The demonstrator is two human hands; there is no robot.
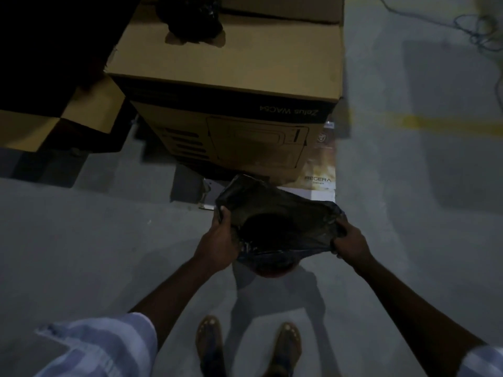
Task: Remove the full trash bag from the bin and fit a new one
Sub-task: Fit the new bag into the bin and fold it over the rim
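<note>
A black trash bag (275, 213) is stretched wide open between both hands, low over the grey floor in front of my feet. My left hand (217, 240) grips the bag's left edge with the thumb over the rim. My right hand (351, 244) pinches the right edge. Under the bag's near side a small reddish-brown rounded shape (272, 270) shows, likely the bin; the plastic hides most of it. The bag's dark mouth faces up. Another black bag bundle (190, 17) sits on top of the big carton.
A large cardboard carton (231, 77) stands just beyond the bag, with a printed box (321, 170) at its base. Flattened cardboard (54, 123) lies at the left. Cables (476, 28) trail across the far right floor. A yellow line (441, 126) marks the floor.
</note>
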